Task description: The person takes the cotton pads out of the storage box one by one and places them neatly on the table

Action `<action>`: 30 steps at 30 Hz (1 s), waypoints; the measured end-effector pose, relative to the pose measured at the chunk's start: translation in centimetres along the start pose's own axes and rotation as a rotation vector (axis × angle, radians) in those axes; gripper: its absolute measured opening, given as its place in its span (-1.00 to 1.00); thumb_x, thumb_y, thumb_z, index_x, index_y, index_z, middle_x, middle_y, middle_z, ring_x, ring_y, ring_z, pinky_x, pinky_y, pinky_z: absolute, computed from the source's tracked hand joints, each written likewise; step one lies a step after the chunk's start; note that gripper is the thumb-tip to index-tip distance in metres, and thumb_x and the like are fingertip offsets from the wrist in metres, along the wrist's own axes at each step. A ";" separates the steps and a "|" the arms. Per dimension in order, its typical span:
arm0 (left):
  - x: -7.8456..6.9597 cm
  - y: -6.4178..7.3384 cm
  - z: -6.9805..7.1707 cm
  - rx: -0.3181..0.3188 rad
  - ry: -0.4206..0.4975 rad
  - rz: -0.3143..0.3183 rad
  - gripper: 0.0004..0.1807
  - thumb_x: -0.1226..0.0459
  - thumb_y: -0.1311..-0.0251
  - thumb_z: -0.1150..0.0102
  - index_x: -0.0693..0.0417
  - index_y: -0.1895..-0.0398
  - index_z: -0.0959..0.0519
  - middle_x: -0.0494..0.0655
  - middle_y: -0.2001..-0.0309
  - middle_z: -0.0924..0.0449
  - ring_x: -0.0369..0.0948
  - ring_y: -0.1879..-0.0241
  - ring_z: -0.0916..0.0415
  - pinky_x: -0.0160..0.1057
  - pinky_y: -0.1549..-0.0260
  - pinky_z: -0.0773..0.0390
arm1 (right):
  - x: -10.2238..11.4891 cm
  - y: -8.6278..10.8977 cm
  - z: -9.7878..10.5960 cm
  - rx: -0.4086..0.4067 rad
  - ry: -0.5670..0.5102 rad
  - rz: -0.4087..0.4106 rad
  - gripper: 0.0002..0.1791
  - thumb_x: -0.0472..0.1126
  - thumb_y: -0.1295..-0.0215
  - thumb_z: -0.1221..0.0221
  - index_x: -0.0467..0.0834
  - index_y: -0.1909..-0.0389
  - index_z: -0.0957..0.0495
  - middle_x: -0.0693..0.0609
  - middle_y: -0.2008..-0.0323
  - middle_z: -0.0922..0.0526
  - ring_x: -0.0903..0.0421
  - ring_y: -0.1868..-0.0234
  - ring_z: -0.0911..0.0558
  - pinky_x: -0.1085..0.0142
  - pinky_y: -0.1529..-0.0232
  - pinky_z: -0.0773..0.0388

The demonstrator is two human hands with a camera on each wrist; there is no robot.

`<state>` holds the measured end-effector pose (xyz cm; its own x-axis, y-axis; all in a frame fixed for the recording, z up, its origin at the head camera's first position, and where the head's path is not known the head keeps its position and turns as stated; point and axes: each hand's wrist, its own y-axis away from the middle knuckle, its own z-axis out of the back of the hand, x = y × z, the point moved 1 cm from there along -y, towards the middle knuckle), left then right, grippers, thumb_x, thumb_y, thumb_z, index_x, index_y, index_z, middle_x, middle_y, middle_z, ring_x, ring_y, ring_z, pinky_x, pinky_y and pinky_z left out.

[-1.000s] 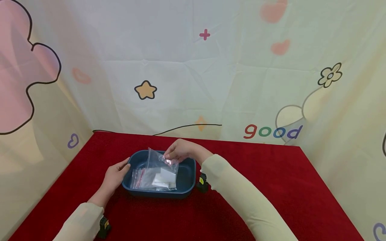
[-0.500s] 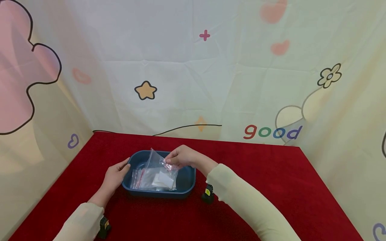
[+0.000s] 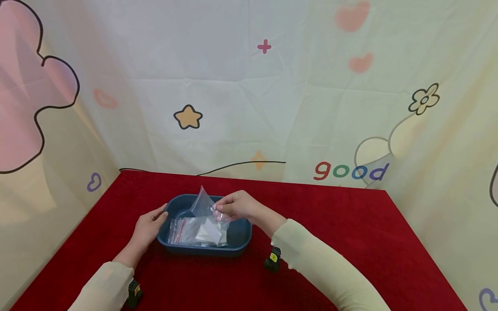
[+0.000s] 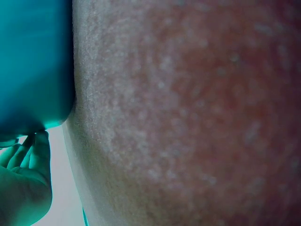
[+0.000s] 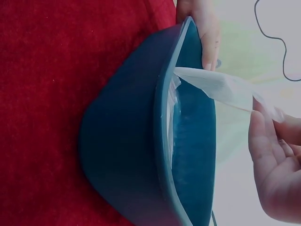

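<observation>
A dark blue plastic basin (image 3: 243, 246) sits on the red cloth. My left hand (image 3: 149, 226) grips its left rim; the right wrist view has the thumb over the wall's inner side. Over the basin, my right hand (image 3: 237, 205) pinches the crumpled edge of a clear plastic bag (image 3: 203, 206), pulled up into a peak above the far rim. Whitish in the right wrist view, the lifted bag (image 5: 221, 87) slants from the basin up to the fingertips. Several clear zip bags (image 3: 190, 231) with red seal lines lie inside, and folded white pieces (image 3: 210, 232) show among them.
Red cloth (image 3: 330, 233) covers the table around the basin. A pale printed curtain (image 3: 233, 108) hangs behind and at both sides. Small black wrist cameras (image 3: 273, 258) sit by the cuffs.
My right hand has shifted slightly right and lower, still pinching the bag, whose peak has moved right. The left hand and basin have stayed put.
</observation>
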<state>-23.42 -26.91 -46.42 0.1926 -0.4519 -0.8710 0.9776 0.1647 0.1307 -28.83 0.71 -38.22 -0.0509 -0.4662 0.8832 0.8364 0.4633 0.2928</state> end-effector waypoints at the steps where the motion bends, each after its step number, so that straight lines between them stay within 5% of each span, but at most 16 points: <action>1: 0.0 0.0 0.0 0.000 0.000 -0.001 -0.41 0.20 -0.59 0.12 0.18 -0.58 -0.16 0.31 -0.55 -0.17 0.24 -0.57 -0.11 0.21 -0.47 -0.30 | 0.0 0.1 0.1 -0.005 -0.008 -0.004 -0.75 -0.21 -0.40 -0.27 -0.18 -0.01 -0.76 -0.11 0.10 -0.80 0.14 0.30 -0.64 0.39 0.24 -0.72; 30: 0.1 -0.3 0.0 0.001 0.002 -0.001 -0.41 0.19 -0.59 0.11 0.19 -0.58 -0.16 0.29 -0.55 -0.16 0.23 -0.58 -0.10 0.20 -0.48 -0.30 | -2.3 2.4 2.6 -0.148 -0.200 -0.010 -0.71 -0.20 -0.44 -0.23 -0.16 -0.10 -0.71 -0.12 0.05 -0.82 0.17 0.19 -0.78 0.24 -0.04 -0.75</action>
<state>-23.65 -26.98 -46.60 0.1913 -0.4506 -0.8720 0.9779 0.1637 0.1299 -28.10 4.84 -38.65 -0.1539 -0.3049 0.9399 0.9056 0.3370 0.2576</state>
